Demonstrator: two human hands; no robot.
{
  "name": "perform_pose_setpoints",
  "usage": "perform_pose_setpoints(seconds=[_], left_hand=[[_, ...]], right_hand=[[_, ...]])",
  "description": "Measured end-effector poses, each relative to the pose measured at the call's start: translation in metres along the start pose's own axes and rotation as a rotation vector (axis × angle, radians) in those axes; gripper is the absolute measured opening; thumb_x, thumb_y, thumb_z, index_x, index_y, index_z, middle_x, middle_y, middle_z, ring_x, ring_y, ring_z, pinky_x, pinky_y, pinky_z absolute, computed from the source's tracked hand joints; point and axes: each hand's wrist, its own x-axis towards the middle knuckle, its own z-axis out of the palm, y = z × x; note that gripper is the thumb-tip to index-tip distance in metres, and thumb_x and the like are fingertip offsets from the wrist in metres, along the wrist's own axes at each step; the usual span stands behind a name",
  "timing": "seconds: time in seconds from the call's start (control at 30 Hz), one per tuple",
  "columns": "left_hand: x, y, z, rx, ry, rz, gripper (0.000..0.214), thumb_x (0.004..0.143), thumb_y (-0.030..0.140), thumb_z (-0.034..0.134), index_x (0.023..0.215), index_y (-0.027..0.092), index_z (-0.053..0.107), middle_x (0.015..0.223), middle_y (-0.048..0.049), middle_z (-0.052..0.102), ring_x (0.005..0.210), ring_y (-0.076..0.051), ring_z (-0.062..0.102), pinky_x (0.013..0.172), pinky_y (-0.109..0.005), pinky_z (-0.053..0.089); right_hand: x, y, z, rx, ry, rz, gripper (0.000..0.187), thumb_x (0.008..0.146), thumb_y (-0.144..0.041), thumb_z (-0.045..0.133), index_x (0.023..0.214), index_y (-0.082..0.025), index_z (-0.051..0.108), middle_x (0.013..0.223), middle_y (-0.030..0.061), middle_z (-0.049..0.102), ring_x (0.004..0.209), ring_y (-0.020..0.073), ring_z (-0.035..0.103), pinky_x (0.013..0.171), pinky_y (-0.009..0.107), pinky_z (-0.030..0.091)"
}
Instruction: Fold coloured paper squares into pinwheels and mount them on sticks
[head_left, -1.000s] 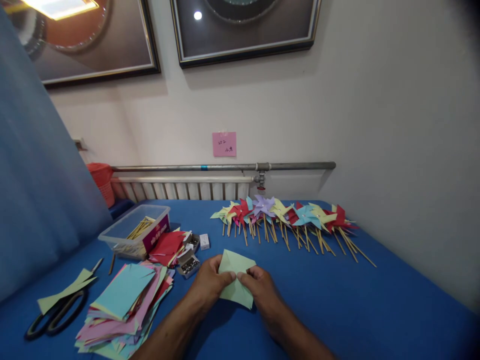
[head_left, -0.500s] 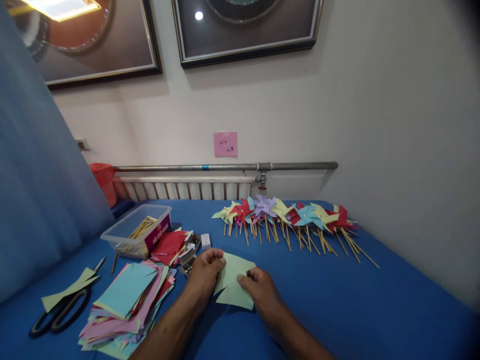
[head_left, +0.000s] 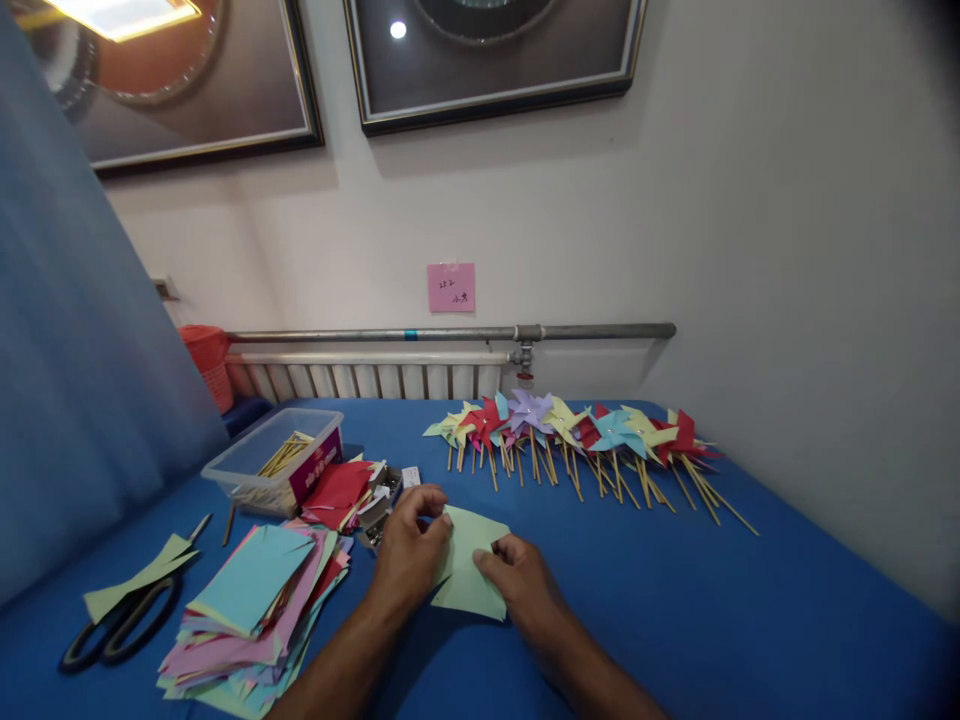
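Note:
Between my two hands is a pale green paper square (head_left: 477,545) with slits cut in from its corners. My left hand (head_left: 415,545) is closed at the paper's left edge, thumb and fingers pinching it. On the right edge, my right hand (head_left: 523,580) grips the sheet with the thumb on top and the fingers behind. Just beyond my left hand lie small open boxes of metal pins (head_left: 377,520). Left of my forearm is a stack of coloured paper sheets (head_left: 251,580), a light blue one on top.
Black-handled scissors (head_left: 124,625) lie at left under a green paper scrap (head_left: 142,578). A clear plastic box (head_left: 225,462) holds thin sticks, beside red paper squares (head_left: 339,494). Finished paper pinwheels (head_left: 615,430) on sticks line the table's back. A radiator (head_left: 367,380) stands behind.
My left hand has shifted slightly along the paper's left side, its fingers more curled over the edge. My right hand stays where it was.

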Motion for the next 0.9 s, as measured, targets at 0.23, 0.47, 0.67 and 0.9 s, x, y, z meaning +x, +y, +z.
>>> perform_pose_setpoints(seconds=[0.23, 0.47, 0.67, 0.9], left_hand=[[0.001, 0.007, -0.007, -0.05, -0.076, 0.073, 0.026, 0.086, 0.04, 0.061, 0.084, 0.021, 0.078, 0.12, -0.0121, 0.076, 0.118, -0.031, 0.068, 0.1, -0.043, 0.05], [-0.001, 0.005, -0.006, 0.067, -0.059, 0.151, 0.016, 0.082, 0.033, 0.067, 0.076, 0.021, 0.076, 0.121, -0.0123, 0.075, 0.105, -0.028, 0.071, 0.089, -0.041, 0.051], [-0.004, 0.005, -0.003, 0.046, -0.122, 0.212, 0.015, 0.084, 0.03, 0.066, 0.078, 0.022, 0.078, 0.122, -0.0129, 0.074, 0.12, -0.03, 0.069, 0.103, -0.046, 0.052], [-0.014, 0.008, 0.001, 0.153, -0.228, 0.297, 0.016, 0.089, 0.021, 0.066, 0.084, 0.024, 0.081, 0.13, -0.0122, 0.074, 0.127, -0.031, 0.066, 0.108, -0.049, 0.051]], right_hand=[[0.0, -0.004, 0.003, -0.044, 0.018, 0.003, 0.022, 0.068, -0.043, 0.071, 0.068, -0.022, 0.064, 0.06, -0.0013, 0.066, 0.055, 0.0159, 0.056, 0.055, 0.028, 0.043], [0.003, 0.004, 0.005, -0.05, 0.071, 0.003, 0.022, 0.07, -0.043, 0.073, 0.07, -0.021, 0.067, 0.061, -0.0001, 0.068, 0.056, 0.0171, 0.059, 0.054, 0.027, 0.043], [-0.005, -0.008, 0.003, 0.03, 0.074, 0.014, 0.023, 0.07, -0.044, 0.075, 0.072, -0.022, 0.067, 0.06, -0.0012, 0.067, 0.056, 0.0171, 0.059, 0.056, 0.028, 0.045], [-0.005, -0.005, 0.004, 0.189, 0.063, 0.009, 0.025, 0.071, -0.045, 0.078, 0.077, -0.023, 0.068, 0.064, 0.0001, 0.07, 0.058, 0.0186, 0.063, 0.057, 0.028, 0.046]])
